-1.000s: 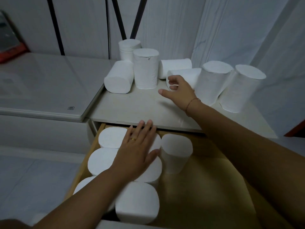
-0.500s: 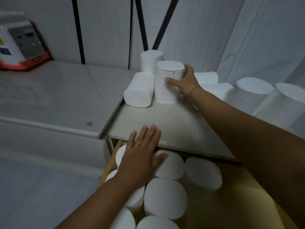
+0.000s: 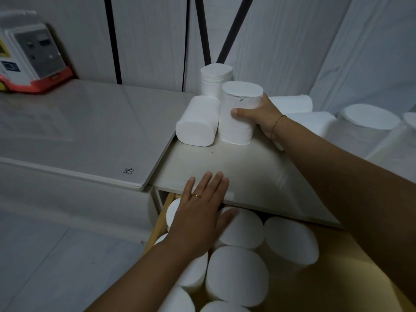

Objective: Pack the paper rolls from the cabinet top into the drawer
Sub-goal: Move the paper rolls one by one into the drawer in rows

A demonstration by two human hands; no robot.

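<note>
Right hand point(image 3: 261, 115) wraps the upright roll point(image 3: 238, 118) near the cabinet top's point(image 3: 236, 167) back-left corner, thumb in front, probably for a lift; left hand point(image 3: 202, 212) lies flat, fingers straight, on packed rolls point(image 3: 238, 275) at the drawer's point(image 3: 337, 278) back-left, probably to steady them.

Dim room, soft grey light; pale wood-grain wall point(image 3: 148, 41) behind, split by dark vertical strips; two black bars point(image 3: 235, 33) lean against it; white curtain point(image 3: 371, 52) hangs right; glossy grey table point(image 3: 85, 131) sits left, just beside the cabinet point(image 3: 236, 167), a red-and-white box point(image 3: 29, 52) at its back corner; pale floor point(image 3: 45, 266) below.
</note>
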